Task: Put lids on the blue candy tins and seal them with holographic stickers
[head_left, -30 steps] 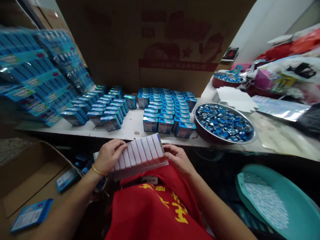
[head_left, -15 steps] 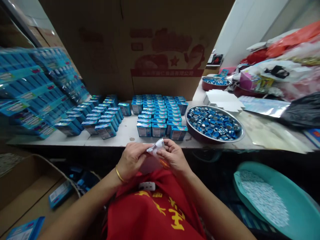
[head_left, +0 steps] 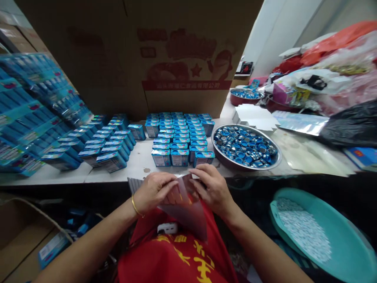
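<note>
Between my hands, over my lap and in front of the table edge, is a clear plastic sheet or bag; which of the two I cannot tell. My left hand pinches its upper edge between thumb and fingers, and a grey-striped corner sticks out past the knuckles. On the other side, my right hand has bent fingers closed on the top right part of the plastic. Just beyond my hands stand rows of small blue boxes on the white table.
A metal basin of blue and silver caps stands right of the boxes. More blue boxes and shrink-wrapped stacks are at left. A large carton rises behind. Low on the right sits a teal basin with white pieces.
The crumpled plastic is now spread wider between my hands and hangs lower over my lap. My right hand has moved slightly right. The view has shifted a little to the right.
</note>
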`<move>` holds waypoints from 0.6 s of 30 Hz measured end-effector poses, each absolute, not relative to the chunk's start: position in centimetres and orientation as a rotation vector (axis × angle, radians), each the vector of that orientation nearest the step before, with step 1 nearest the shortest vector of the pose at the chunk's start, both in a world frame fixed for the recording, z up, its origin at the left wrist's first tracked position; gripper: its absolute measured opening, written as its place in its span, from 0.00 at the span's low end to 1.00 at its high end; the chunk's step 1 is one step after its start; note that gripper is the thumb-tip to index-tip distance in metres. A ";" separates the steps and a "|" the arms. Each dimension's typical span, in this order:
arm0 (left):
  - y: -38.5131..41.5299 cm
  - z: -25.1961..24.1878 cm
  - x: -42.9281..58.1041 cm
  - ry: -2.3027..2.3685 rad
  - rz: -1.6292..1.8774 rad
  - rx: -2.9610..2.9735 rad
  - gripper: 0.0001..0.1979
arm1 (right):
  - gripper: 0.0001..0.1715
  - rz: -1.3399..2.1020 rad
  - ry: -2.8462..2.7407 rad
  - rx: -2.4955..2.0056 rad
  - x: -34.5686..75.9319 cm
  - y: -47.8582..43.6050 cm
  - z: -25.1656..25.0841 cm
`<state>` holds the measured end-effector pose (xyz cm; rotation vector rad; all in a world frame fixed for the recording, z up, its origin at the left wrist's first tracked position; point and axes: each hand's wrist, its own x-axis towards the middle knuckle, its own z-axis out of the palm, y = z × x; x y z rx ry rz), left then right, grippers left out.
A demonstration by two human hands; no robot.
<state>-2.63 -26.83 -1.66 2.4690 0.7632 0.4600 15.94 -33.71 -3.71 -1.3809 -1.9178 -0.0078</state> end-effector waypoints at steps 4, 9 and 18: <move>-26.6 -1.6 -2.3 0.792 0.467 2.493 0.15 | 0.17 -0.353 -2.127 -1.367 16.1 -33.3 -4.1; -26.3 -1.6 -2.2 0.828 0.469 2.550 0.14 | 0.19 -0.445 -2.180 -1.196 16.5 -33.5 -5.9; -26.2 -2.0 -0.4 0.787 0.471 2.577 0.12 | 0.21 -0.339 -2.018 -1.266 18.0 -33.7 -5.5</move>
